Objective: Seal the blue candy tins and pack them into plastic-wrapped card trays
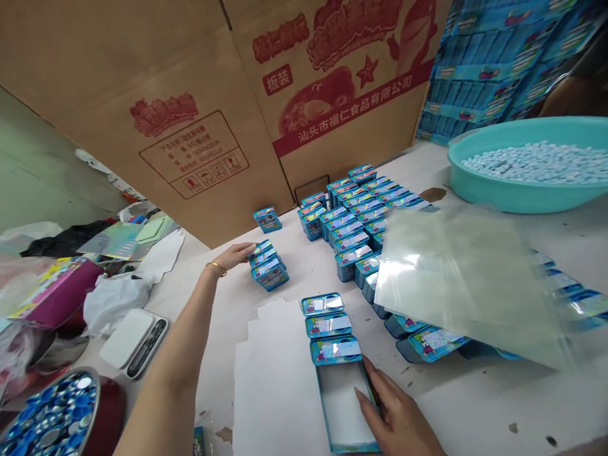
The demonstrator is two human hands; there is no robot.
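Note:
My left hand [237,254], with a gold bracelet at the wrist, is at the far edge of a short row of small blue tins [270,272]. Its fingers rest on the rearmost tin, tips partly hidden. My right hand [396,408] grips the side of an open blue tin [344,405], thumb over the rim and fingers along the outer wall. That tin's inside looks pale and bare. Its printed lid [335,350] lies folded back, with two more such lids [325,315] lined up behind it. White paper sheets [273,380] lie to the left.
Many blue tins [354,237] stand in rows, partly under translucent sheets [456,272]. A turquoise basin [527,196] holds pale blue tablets. Cardboard boxes [199,76] wall the back. At left are a white scale [135,342] and a red bowl [109,405] of blue wrapped pieces.

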